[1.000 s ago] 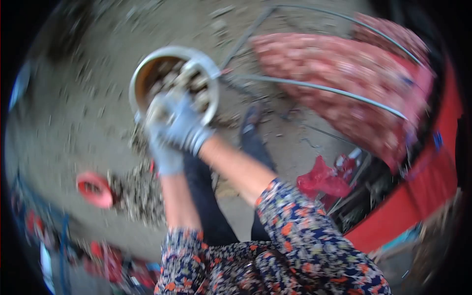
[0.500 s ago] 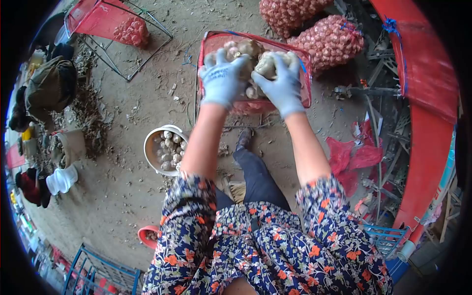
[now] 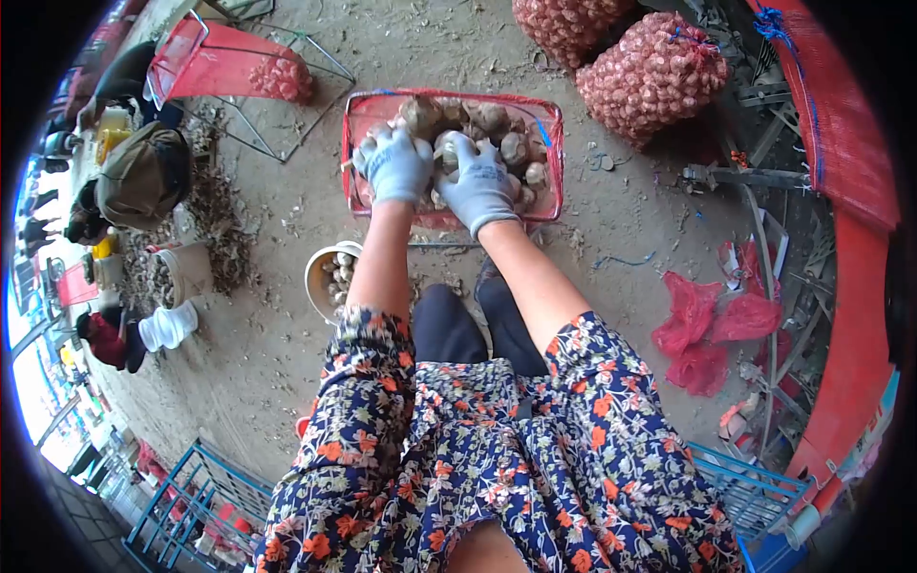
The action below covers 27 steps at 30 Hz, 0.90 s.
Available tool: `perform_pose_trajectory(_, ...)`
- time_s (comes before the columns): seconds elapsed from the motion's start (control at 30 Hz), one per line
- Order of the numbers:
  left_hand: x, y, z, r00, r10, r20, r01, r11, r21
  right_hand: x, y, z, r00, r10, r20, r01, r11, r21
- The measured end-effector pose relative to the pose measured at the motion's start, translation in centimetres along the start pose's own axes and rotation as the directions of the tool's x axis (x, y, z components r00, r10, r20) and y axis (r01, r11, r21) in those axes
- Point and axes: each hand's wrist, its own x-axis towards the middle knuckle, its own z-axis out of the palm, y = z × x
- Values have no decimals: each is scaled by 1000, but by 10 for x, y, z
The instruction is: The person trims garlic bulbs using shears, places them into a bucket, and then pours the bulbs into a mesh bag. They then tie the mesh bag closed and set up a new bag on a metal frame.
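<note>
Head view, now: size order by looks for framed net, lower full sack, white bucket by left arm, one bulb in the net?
1. Framed net
2. Full sack
3. Bucket, partly hidden by the arm
4. Bulb

Apparent size only; the net may gain from nearness to the camera.

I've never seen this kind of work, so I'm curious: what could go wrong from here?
Some bulbs, piled under the left hand and right hand, lie near the edge of the net, so one might roll out. The bucket stands near the left leg; a sideways step could knock it. Loose netting on the ground might catch a foot.
</note>
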Motion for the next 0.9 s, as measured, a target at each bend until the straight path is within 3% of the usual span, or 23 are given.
perform_pose_trajectory(0.07,-23,-5,-11,987,159,13,-159,986,-46,17,-2,-8,912,343,226,-371,924,91)
perform_pose_trajectory(0.13,-43,-24,-22,931,366,-11,-366,928,-74,23,24,6,932,254,259,-330,890,315)
perform_pose_trajectory(0.17,-49,-34,-24,933,361,2,-360,931,-69,22,36,10,938,227,260,-329,819,471)
perform_pose_trajectory(0.2,-56,-43,-24,903,423,-72,-428,883,-194,21,48,18,945,201,258,-321,724,610)
perform_pose_trajectory(0.23,-62,-52,-24,871,467,-154,-491,814,-309,22,57,26,955,177,240,-294,694,657)
perform_pose_trajectory(0.27,-64,-57,-33,876,461,-142,-478,792,-380,23,60,28,961,134,241,-263,708,656)
perform_pose_trajectory(0.3,-70,-63,-31,944,326,-48,-280,715,-641,23,50,15,944,143,299,-284,813,508)
perform_pose_trajectory(0.33,-73,-67,-29,975,209,78,-53,556,-829,26,40,1,924,158,349,-283,895,345)
perform_pose_trajectory(0.37,-77,-64,-30,988,76,135,91,422,-902,29,28,-5,905,178,385,-266,946,188)
perform_pose_trajectory(0.4,-81,-59,-30,989,63,137,98,421,-902,32,16,-6,887,199,416,-230,973,24)
perform_pose_trajectory(0.47,-92,-46,-30,998,-56,-20,15,560,-828,40,7,-1,878,239,415,-247,968,-37)
perform_pose_trajectory(0.5,-96,-34,-34,985,-25,-172,-114,656,-746,42,13,3,899,210,384,-242,970,37)
perform_pose_trajectory(0.53,-102,-25,-38,973,-1,-229,-163,702,-693,42,21,6,917,183,354,-234,966,109)
perform_pose_trajectory(0.57,-108,-20,-37,964,26,-263,-202,717,-667,37,33,17,972,109,210,-165,948,273)
perform_pose_trajectory(0.6,-112,-17,-36,953,52,-300,-241,731,-639,31,41,18,976,75,207,-170,855,491)
perform_pose_trajectory(0.67,-125,-9,-39,957,26,-287,-217,720,-659,22,44,32,987,140,75,-138,522,842)
perform_pose_trajectory(0.73,-136,-2,-42,988,-87,-129,-57,572,-818,14,36,26,985,169,32,-122,551,826)
perform_pose_trajectory(0.77,-139,1,-50,989,-148,-26,46,467,-883,10,36,35,989,105,-106,3,697,717)
perform_pose_trajectory(0.8,-144,3,-56,977,-201,75,144,355,-924,-1,5,15,994,107,-37,-40,634,772)
perform_pose_trajectory(0.83,-152,-3,-60,889,-269,370,370,-52,-927,-16,-16,1,984,-107,-143,167,837,521)
perform_pose_trajectory(0.87,-157,-8,-61,750,-201,630,496,-460,-737,-25,-29,-3,922,-338,-188,373,905,203)
perform_pose_trajectory(0.9,-166,-19,-55,628,-143,765,560,-599,-572,-30,-42,3,879,-462,-115,474,826,306)
